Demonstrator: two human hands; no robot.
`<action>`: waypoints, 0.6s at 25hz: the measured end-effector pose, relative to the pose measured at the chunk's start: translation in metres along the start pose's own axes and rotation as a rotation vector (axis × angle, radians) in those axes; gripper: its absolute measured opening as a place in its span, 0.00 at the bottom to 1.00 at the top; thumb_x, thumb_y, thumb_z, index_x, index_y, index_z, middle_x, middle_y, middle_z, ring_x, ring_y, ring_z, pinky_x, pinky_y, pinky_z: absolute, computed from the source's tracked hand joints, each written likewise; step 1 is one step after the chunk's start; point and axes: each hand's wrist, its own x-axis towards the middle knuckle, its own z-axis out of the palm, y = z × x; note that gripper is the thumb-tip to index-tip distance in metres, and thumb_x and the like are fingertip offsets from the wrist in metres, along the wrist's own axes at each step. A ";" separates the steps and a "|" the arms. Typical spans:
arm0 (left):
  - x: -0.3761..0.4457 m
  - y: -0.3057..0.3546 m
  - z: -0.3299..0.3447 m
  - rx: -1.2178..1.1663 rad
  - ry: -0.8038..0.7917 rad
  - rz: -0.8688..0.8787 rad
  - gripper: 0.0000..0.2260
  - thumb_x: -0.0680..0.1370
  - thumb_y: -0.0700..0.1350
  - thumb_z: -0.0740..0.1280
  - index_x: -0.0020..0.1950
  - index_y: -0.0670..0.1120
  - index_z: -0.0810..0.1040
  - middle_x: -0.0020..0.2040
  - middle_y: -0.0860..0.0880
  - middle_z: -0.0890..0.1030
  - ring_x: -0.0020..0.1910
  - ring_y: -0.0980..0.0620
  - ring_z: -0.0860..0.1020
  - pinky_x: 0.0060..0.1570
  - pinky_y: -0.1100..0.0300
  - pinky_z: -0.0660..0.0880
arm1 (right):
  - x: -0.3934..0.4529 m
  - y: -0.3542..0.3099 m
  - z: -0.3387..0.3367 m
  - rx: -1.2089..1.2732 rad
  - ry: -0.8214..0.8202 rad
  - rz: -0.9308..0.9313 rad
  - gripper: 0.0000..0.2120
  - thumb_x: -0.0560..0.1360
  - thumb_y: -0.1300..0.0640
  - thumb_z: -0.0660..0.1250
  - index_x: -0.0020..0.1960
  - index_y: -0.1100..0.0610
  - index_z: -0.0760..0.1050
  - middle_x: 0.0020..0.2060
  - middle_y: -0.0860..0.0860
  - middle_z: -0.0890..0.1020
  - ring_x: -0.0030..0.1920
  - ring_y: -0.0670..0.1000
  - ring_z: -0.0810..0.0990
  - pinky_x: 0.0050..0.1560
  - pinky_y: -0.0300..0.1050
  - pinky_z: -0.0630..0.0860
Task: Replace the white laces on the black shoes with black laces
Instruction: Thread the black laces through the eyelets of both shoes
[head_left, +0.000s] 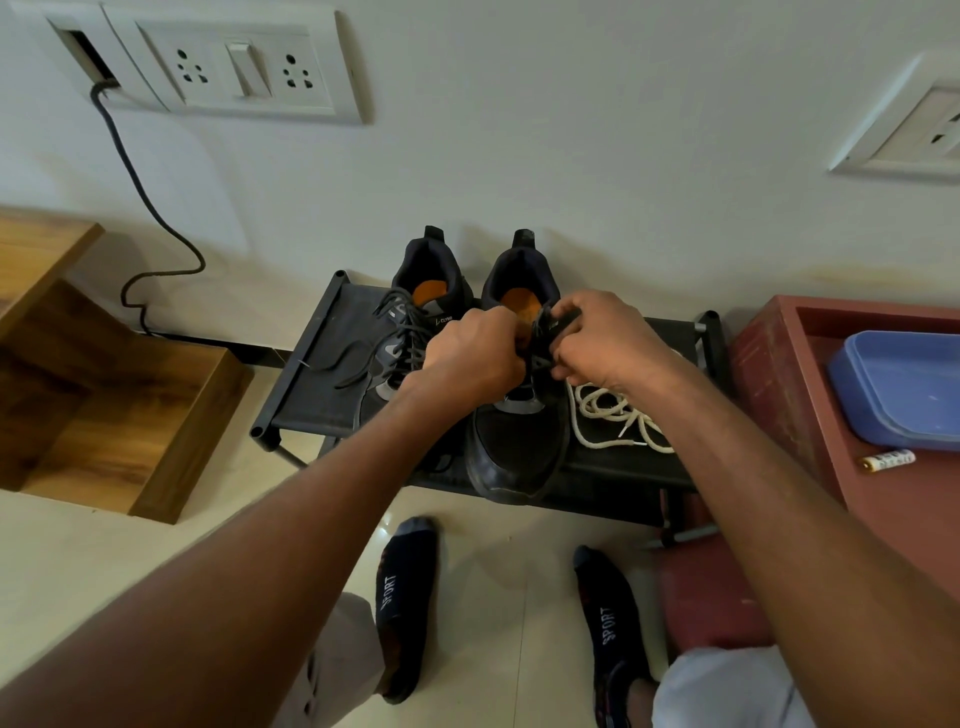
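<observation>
Two black shoes stand on a low black rack (311, 384), toes toward me. The left shoe (415, 322) carries a dark lace whose loose ends trail over the rack. Over the lacing of the right shoe (519, 441), my left hand (467, 358) and my right hand (605, 338) are both curled, pinching a black lace (540, 343) near the tongue. The lace between my fingers is mostly hidden. A heap of white laces (613, 415) lies on the rack just right of that shoe.
A red cabinet (779, 395) stands at the right with a blue tray (893, 384) and a small battery (885, 460) on it. Wooden steps (119, 395) are at the left. A cable (150, 208) hangs from the wall sockets. My socked feet (405, 603) stand on the tiled floor.
</observation>
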 end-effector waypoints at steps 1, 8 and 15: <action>0.000 0.001 0.001 0.008 0.007 -0.006 0.04 0.78 0.43 0.68 0.49 0.51 0.78 0.44 0.47 0.78 0.42 0.40 0.78 0.38 0.50 0.72 | 0.000 0.000 0.000 0.009 0.001 0.004 0.23 0.77 0.69 0.67 0.69 0.51 0.74 0.51 0.54 0.85 0.38 0.49 0.88 0.44 0.52 0.87; -0.004 0.008 0.007 -0.052 0.071 -0.087 0.04 0.79 0.42 0.67 0.47 0.51 0.75 0.45 0.47 0.77 0.42 0.42 0.75 0.39 0.50 0.69 | -0.003 -0.003 -0.002 0.067 0.003 0.029 0.20 0.77 0.71 0.64 0.62 0.52 0.77 0.46 0.54 0.87 0.38 0.51 0.89 0.46 0.55 0.87; -0.011 0.016 0.007 0.120 0.108 -0.108 0.10 0.82 0.42 0.67 0.63 0.48 0.78 0.48 0.46 0.76 0.51 0.39 0.80 0.41 0.48 0.70 | -0.006 0.000 -0.003 0.041 0.028 0.005 0.17 0.76 0.70 0.64 0.48 0.48 0.79 0.47 0.53 0.86 0.34 0.50 0.88 0.45 0.54 0.87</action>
